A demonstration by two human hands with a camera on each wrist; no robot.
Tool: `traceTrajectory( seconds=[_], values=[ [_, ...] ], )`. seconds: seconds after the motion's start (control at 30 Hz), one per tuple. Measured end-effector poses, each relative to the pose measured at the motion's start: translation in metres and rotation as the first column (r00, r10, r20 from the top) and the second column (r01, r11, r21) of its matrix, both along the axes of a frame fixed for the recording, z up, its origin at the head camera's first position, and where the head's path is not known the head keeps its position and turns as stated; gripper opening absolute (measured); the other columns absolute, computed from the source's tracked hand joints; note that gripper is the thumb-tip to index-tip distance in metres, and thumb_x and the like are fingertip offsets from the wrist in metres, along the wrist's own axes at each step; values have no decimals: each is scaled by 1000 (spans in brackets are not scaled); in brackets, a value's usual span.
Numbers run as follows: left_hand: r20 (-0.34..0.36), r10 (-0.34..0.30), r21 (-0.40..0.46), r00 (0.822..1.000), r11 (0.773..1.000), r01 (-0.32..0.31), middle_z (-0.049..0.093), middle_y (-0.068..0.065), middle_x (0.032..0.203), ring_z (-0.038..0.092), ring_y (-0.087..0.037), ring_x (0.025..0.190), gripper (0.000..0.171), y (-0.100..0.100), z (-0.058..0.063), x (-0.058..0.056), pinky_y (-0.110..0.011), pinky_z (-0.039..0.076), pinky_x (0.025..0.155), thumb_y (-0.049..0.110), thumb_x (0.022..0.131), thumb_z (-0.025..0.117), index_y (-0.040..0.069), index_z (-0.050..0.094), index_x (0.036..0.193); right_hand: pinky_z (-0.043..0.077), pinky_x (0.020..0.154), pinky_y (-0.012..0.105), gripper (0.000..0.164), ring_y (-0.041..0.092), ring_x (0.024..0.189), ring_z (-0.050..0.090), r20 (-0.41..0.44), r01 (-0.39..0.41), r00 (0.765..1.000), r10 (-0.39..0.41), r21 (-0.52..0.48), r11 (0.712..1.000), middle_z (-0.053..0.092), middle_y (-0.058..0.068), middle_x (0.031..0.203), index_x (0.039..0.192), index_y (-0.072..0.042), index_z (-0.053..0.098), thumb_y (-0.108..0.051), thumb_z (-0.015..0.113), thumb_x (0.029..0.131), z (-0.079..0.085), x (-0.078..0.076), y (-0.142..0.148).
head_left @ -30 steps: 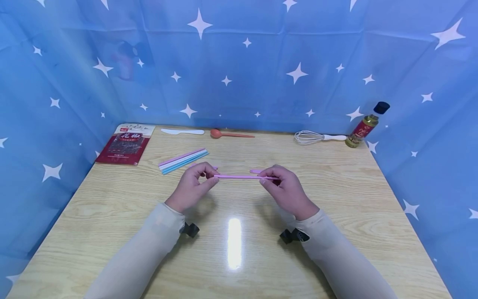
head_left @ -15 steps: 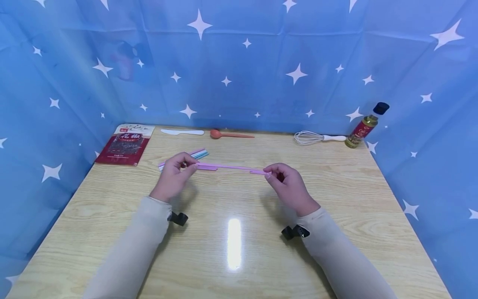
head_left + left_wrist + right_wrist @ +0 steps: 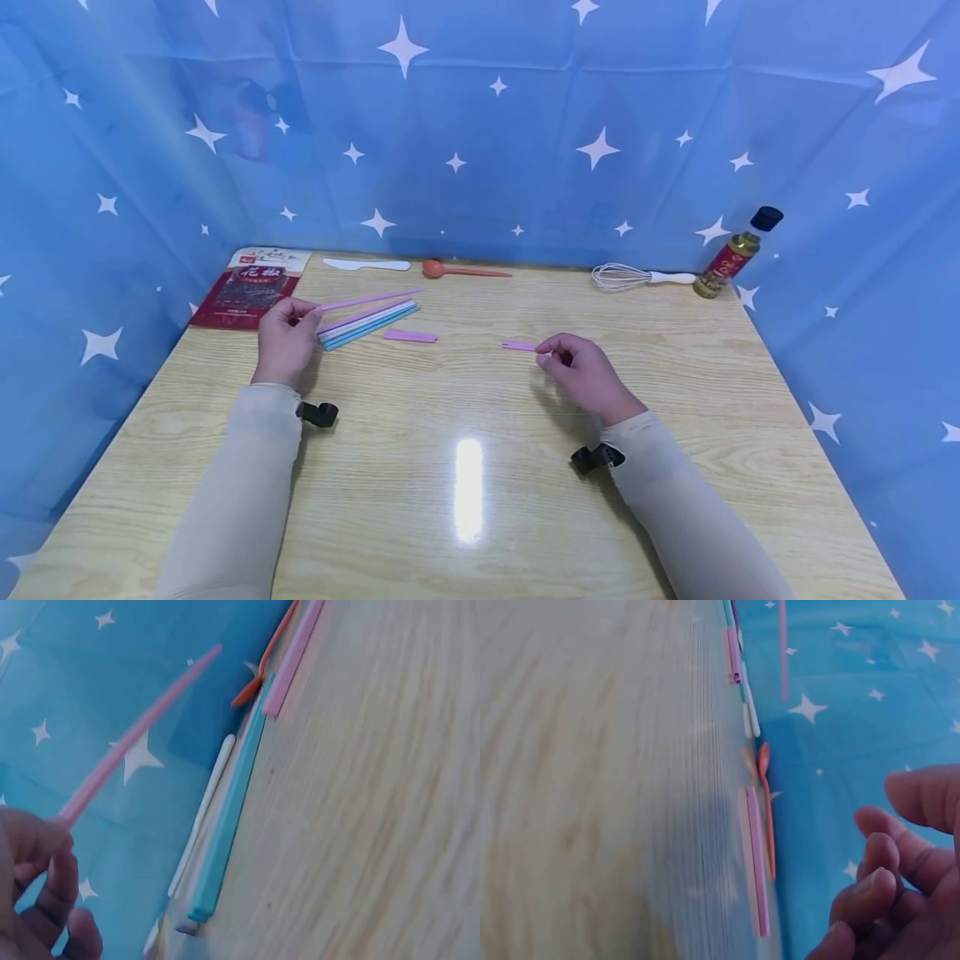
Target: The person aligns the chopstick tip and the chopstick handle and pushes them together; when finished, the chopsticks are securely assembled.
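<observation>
In the head view my left hand (image 3: 287, 337) pinches a slim pink chopstick (image 3: 371, 300) by one end, on the left side of the table. Its tapered free end points away from the fingers in the left wrist view. Under it lies a row of purple, white and blue chopsticks (image 3: 369, 325). A short pink piece (image 3: 410, 336) rests just right of that row. Around the right end of another short pink piece (image 3: 517, 345) hovers my right hand (image 3: 581, 371). In the right wrist view its fingers are loosely bent, apart from the thumb, holding nothing.
Along the back edge lie a white knife (image 3: 366, 264), an orange spoon (image 3: 465, 272) and a whisk (image 3: 637, 277). An oil bottle (image 3: 731, 262) stands at the back right corner. A red spice packet (image 3: 243, 292) sits beyond my left hand. A starry blue curtain (image 3: 480, 125) encloses the table.
Both hands held the pink chopstick over the middle. My right hand has let go of it, and my left hand has carried it leftward over the row of chopsticks.
</observation>
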State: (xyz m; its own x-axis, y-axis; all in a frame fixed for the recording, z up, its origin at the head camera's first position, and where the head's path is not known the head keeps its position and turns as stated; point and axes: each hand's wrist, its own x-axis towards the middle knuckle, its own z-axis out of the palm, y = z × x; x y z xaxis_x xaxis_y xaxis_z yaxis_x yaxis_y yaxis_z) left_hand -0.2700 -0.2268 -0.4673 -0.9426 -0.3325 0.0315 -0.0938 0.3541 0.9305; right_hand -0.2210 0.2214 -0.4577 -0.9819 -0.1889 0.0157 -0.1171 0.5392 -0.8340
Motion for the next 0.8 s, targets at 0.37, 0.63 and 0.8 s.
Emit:
traceTrajectory(
  seconds=[0.37,0.63,0.8],
  values=[
    [111,134,-10,985,991,-133,59,-1,109,52,-17,102,22,-5,-11,-7,-30,42,86,25,108,61,8,68,120,41,62,29,21,18,68,47,-10,-18,1000,18,10,1000,54,5,79,117,-2,73,-17,67,104,0,1,-4],
    [253,112,-168,961,983,-70,62,-10,121,53,-29,109,33,-7,-11,-8,-50,32,100,34,108,59,12,72,129,43,63,36,32,23,67,48,84,-32,996,21,134,990,54,7,84,133,-10,68,-26,66,105,-2,-1,2],
    [289,100,-226,952,974,-34,64,-13,122,54,-34,109,36,-7,-10,-8,-59,26,110,36,109,57,11,72,130,44,67,37,50,21,72,50,165,-98,985,54,271,958,57,8,90,151,-15,56,-35,64,105,-6,-5,8]
  ],
)
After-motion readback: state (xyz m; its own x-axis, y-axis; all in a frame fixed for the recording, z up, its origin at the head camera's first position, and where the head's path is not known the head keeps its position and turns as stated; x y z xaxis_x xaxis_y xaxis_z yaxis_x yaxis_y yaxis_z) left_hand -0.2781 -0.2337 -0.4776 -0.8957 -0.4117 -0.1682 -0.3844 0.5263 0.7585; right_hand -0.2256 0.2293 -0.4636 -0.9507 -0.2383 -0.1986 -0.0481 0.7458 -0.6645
